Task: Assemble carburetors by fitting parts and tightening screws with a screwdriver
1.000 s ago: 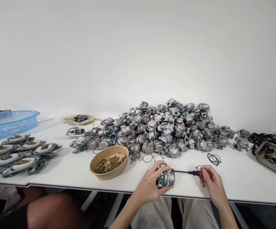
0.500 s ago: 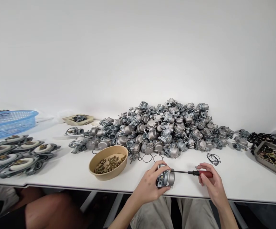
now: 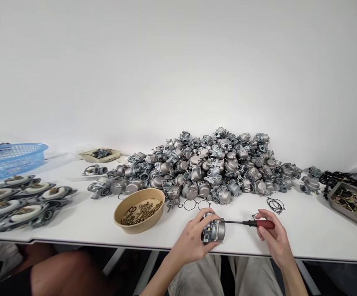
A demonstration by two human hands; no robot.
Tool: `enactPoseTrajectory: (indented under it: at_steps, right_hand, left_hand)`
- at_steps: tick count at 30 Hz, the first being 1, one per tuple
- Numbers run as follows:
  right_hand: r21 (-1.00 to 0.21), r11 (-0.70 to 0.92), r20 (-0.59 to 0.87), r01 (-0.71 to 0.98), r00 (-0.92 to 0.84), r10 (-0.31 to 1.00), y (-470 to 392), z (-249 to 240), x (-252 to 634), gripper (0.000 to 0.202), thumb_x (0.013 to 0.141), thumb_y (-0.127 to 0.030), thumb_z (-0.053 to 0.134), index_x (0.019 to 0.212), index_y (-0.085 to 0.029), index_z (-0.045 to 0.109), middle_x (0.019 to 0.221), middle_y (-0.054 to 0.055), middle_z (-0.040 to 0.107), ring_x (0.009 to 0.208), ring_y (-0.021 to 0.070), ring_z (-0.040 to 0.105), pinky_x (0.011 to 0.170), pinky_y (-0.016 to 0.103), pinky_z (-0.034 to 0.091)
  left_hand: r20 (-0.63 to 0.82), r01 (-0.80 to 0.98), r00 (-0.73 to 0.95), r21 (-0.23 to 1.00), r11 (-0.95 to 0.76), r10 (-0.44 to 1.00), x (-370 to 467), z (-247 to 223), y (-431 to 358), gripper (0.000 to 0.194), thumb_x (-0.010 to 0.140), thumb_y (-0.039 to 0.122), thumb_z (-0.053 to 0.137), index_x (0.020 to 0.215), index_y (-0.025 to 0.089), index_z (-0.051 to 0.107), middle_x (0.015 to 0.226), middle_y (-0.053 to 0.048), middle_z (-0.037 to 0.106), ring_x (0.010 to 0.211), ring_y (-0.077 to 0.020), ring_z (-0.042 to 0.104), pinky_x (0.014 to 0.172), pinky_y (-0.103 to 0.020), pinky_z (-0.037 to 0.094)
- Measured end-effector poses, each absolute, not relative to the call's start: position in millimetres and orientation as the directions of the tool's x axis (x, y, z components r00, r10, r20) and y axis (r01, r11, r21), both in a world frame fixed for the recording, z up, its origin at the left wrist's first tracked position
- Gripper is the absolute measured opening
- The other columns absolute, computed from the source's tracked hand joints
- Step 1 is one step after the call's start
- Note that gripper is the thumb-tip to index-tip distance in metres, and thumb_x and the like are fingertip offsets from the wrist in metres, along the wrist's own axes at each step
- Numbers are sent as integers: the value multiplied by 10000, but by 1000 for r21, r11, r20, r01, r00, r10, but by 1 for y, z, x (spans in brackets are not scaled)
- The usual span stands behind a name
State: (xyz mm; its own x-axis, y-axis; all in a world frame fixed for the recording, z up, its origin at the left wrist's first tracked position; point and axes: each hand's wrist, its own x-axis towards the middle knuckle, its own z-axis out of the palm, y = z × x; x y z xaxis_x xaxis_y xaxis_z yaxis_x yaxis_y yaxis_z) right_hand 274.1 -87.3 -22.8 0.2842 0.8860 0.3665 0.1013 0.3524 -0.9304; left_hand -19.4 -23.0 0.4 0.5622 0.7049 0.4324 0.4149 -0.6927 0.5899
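My left hand (image 3: pixel 193 235) is wrapped round a grey metal carburetor (image 3: pixel 218 232) near the front edge of the table, its rounded bowl turned to the right. In my right hand (image 3: pixel 274 236) is a screwdriver (image 3: pixel 264 224) with a red handle, gripped between thumb and fingers. The black shaft lies level, and its tip meets the carburetor's upper right edge; the exact contact point is too small to make out. Just behind my right hand lie several thin black rubber rings (image 3: pixel 275 204). Two more rings (image 3: pixel 191 204) rest flat beyond the carburetor.
A large heap of carburetors (image 3: pixel 203 168) stands at the back. Left of my hands is a tan bowl (image 3: pixel 119 224) of brass-coloured screws. Float-fitted carburetor bodies (image 3: pixel 27 211) and a blue basket (image 3: pixel 21 158) are far left, a metal tray (image 3: pixel 341 207) of small parts far right. Someone's leg (image 3: pixel 64 271) shows lower left.
Both hands, the carburetor and the screwdriver keep practically the same position. The whole view has shifted very slightly.
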Motion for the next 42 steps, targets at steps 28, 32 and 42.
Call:
enactPoseTrajectory:
  at_steps: [28, 32, 42]
  right_hand:
    - [-965, 256, 263, 64, 322, 909, -84, -20, 272, 461, 867, -589, 776, 1143, -226, 710, 763, -4, 577, 505, 114, 431, 466, 266, 372]
    - [-964, 258, 266, 66, 320, 909, -83, -20, 271, 439, 889, -574, 758, 1146, -221, 710, 751, -7, 575, 504, 110, 439, 468, 258, 381]
    - [-946, 307, 323, 100, 304, 896, -90, -20, 274, 410, 861, -511, 801, 1153, -235, 718, 1032, 110, 712, 652, 166, 560, 552, 286, 492]
  left_hand:
    - [427, 395, 551, 624, -674, 717, -21, -1, -21, 578, 740, 133, 832, 1241, 272, 580, 1378, -98, 600, 1214, -304, 651, 1031, -410, 538]
    - [439, 395, 546, 615, -682, 713, -20, -1, -22, 558, 751, 170, 832, 1241, 272, 587, 1376, -98, 601, 1211, -306, 656, 1024, -400, 544]
    - [409, 395, 564, 629, -669, 717, -20, 1, -23, 594, 732, 113, 832, 1241, 275, 573, 1392, -92, 586, 1213, -306, 649, 1007, -399, 536]
